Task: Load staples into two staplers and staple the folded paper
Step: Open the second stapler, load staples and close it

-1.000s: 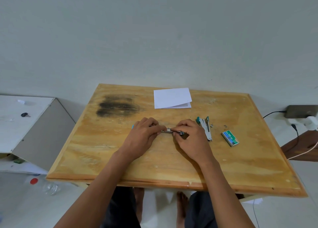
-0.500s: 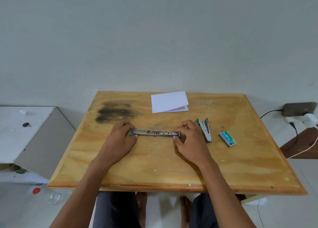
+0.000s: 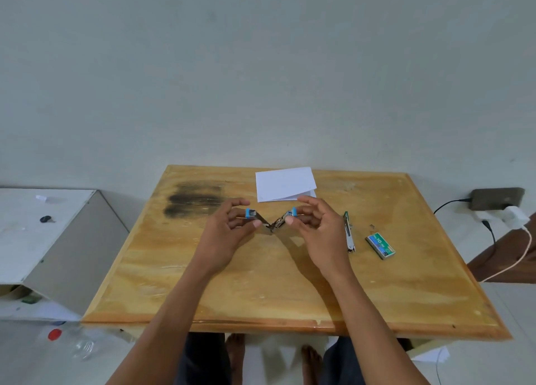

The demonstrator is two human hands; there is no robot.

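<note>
Blue stapler (image 3: 275, 223) arms partly hidden behind left hand (image 3: 229, 235) and right hand (image 3: 322, 235), staple box (image 3: 380, 245) small print unreadable

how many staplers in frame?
2. One blue-tipped stapler, opened in a V, held by left hand and right hand; green stapler lying on the table beside the staple box.

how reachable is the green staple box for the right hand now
Probably yes: the staple box lies near the right hand, only the green stapler between, though its fingers pinch the blue stapler.

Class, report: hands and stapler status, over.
Left hand, right hand pinch ends of blue stapler, bent in V. Green stapler, staple box aside. No obstruction.
</note>
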